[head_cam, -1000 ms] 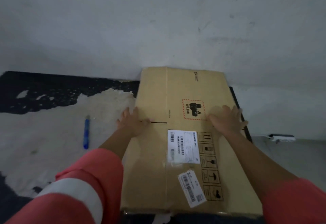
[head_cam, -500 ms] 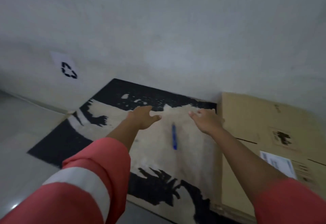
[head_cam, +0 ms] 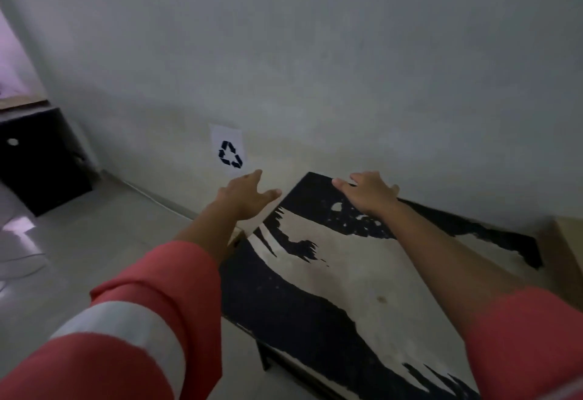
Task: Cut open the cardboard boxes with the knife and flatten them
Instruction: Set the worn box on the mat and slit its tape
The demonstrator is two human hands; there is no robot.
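Note:
Both my arms reach forward over a low table (head_cam: 315, 279) with a worn black and cream top. My left hand (head_cam: 246, 194) hovers past the table's left edge, fingers spread and holding nothing. My right hand (head_cam: 369, 193) is over the table's far left corner, fingers straight, also holding nothing. Only a sliver of the flattened cardboard box (head_cam: 568, 242) shows at the right edge of the view. The blue knife is out of sight.
A paper sheet with a recycling symbol (head_cam: 230, 153) is stuck low on the grey wall. A black cabinet (head_cam: 34, 160) stands at the far left on the pale tiled floor (head_cam: 94, 242).
My view has swung left, off the flattened box. Both hands left the cardboard and moved left across the table toward its far left corner. The blue knife has dropped out of view.

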